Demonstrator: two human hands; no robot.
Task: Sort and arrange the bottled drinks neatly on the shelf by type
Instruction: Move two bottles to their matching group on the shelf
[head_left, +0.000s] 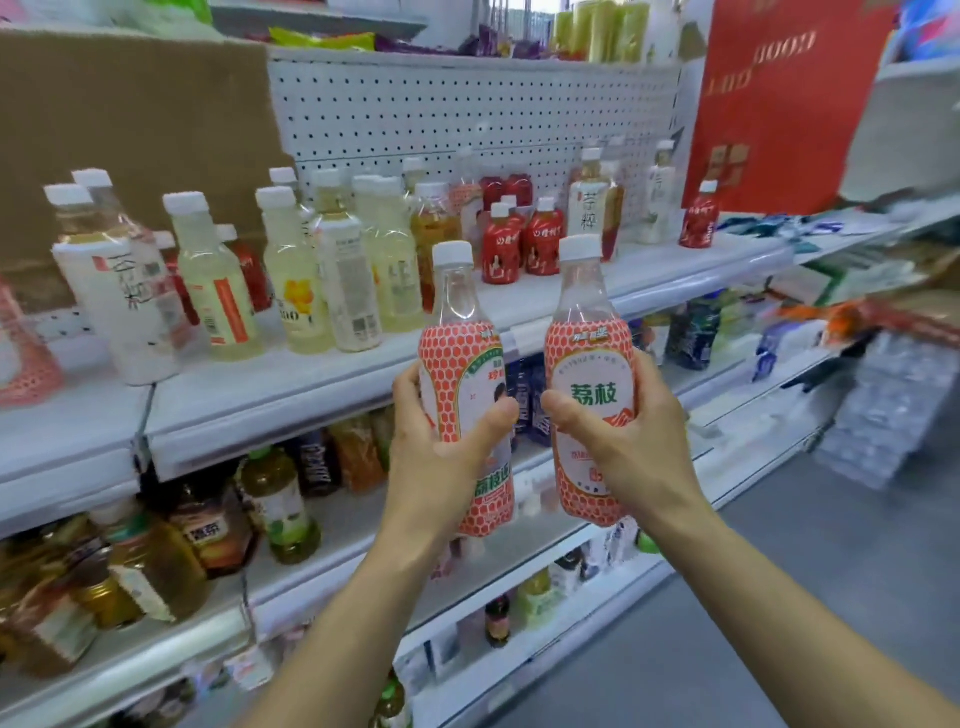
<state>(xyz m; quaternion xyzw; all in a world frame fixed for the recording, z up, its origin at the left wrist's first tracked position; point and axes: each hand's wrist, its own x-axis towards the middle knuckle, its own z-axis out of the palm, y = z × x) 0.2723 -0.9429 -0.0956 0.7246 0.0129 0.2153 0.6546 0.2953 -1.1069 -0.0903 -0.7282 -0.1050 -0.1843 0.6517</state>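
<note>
Two bottles with pink honeycomb labels and white caps are held up in front of the shelving, one in each grip. The left grip (441, 431) is curled round the lower half of the left bottle (457, 358), thumb across the front of the label and fingers behind it. The right grip (623, 441) is closed the same way round the right bottle (589, 364), whose green characters face me. Both bottles are nearly upright, side by side with a narrow gap between them. They hang in the air just in front of the edge of the upper shelf (311, 379), not standing on it.

On that shelf the drinks are mixed. Pale yellow bottles (291, 280) crowd the middle, with a white-labelled tea bottle (124, 296) to their left. A cluster of small red bottles (511, 244) stands further right, and one more red bottle (698, 218) is alone near the far end. At the far left edge sits something with the same pink pattern (26, 358), too blurred to tell for sure. Behind them is white pegboard (467, 114), partly covered by brown cardboard (130, 130). A big red box (779, 104) stands at the right. The lower shelf (343, 525) carries amber and green bottles, several leaning.
</note>
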